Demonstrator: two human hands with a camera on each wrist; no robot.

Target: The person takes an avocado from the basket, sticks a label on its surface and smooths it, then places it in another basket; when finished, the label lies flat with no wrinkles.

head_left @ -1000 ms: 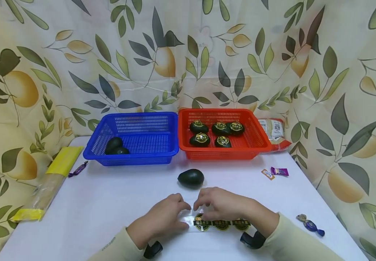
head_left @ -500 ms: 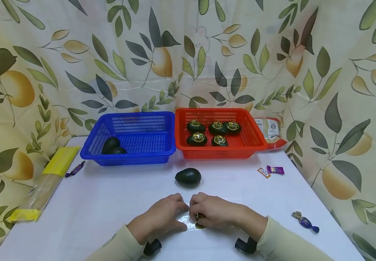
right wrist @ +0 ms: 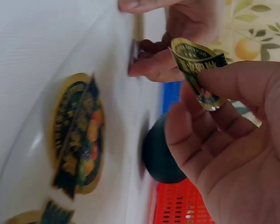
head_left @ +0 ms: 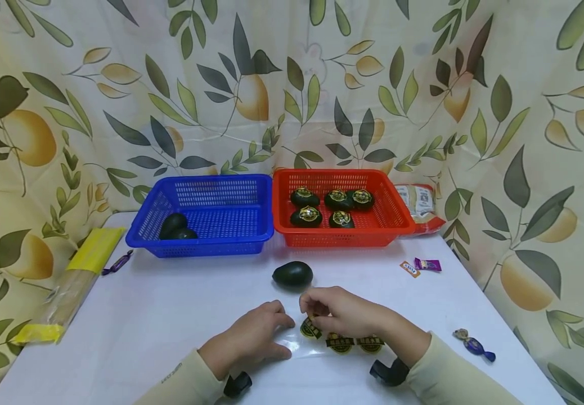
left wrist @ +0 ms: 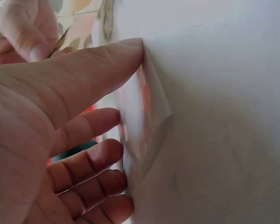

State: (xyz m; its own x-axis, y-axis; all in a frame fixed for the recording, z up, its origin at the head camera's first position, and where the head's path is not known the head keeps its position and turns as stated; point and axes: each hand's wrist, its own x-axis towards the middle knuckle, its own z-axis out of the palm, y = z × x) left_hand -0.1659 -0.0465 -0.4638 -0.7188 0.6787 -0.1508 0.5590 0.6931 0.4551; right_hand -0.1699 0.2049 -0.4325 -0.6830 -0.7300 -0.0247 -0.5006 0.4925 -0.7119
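Right hand: thumb and fingers pinch one round gold-and-black sticker, lifted clear of the backing sheet. Left hand: fingers nearly straight, pressing the clear sheet flat on the white table; it grips nothing. Two stickers remain on the sheet. Just beyond the hands lies one bare dark avocado, apart from both. Behind it stand the blue basket, holding two unlabelled avocados, and, touching its side, the red basket, holding five labelled ones. Judged progress: five fruits labelled, three unlabelled; the peeled sticker is not yet applied. Loose wrapped candies, four in all, lie near the table's edges.
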